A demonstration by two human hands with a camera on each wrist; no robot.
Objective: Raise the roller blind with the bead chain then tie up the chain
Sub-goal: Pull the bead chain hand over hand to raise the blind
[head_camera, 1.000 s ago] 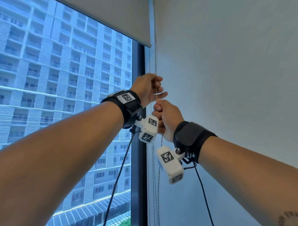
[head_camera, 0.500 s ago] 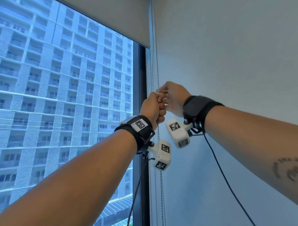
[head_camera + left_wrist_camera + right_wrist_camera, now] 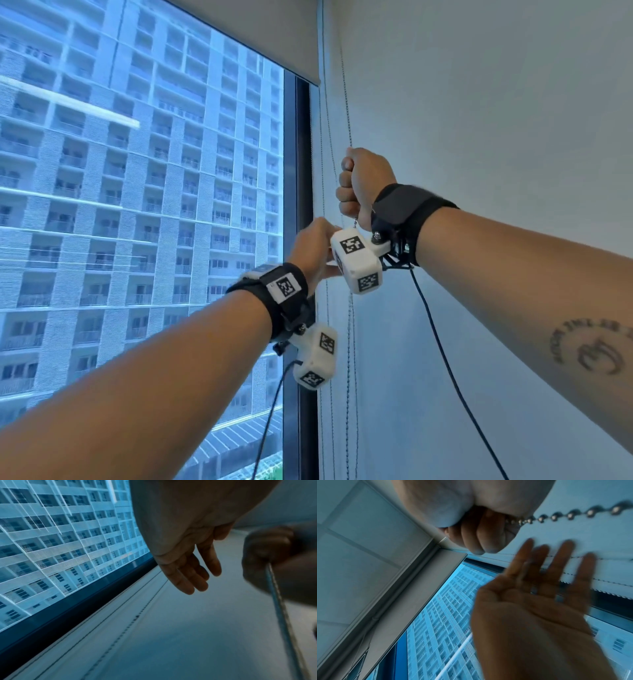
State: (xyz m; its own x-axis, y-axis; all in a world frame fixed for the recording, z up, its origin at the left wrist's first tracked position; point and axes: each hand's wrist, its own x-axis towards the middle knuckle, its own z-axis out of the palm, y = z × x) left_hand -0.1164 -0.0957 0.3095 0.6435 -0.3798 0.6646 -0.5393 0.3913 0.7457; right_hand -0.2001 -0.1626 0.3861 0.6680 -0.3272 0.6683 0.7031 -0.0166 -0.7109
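The grey roller blind (image 3: 260, 31) hangs at the top of the window, its lower edge high in the head view. The metal bead chain (image 3: 346, 102) runs down along the wall beside the frame. My right hand (image 3: 347, 185) grips it in a fist at about mid-height; the right wrist view shows the beads (image 3: 573, 514) leaving the curled fingers (image 3: 481, 539). My left hand (image 3: 315, 246) is lower and just left of the chain, partly behind the right wrist camera. Its fingers (image 3: 193, 574) are straight and hold nothing, palm open (image 3: 539, 595).
The dark window frame (image 3: 303, 205) stands just left of the chain, with glass and a high-rise building (image 3: 137, 205) beyond. A plain white wall (image 3: 479, 120) fills the right. Thin extra chain strands (image 3: 325, 342) hang by the frame. Black cables (image 3: 442, 342) trail from the wrist cameras.
My left hand pulled the chain down from high up, then let go and opened. My right hand moved from below the left hand to above it and grips the chain there.
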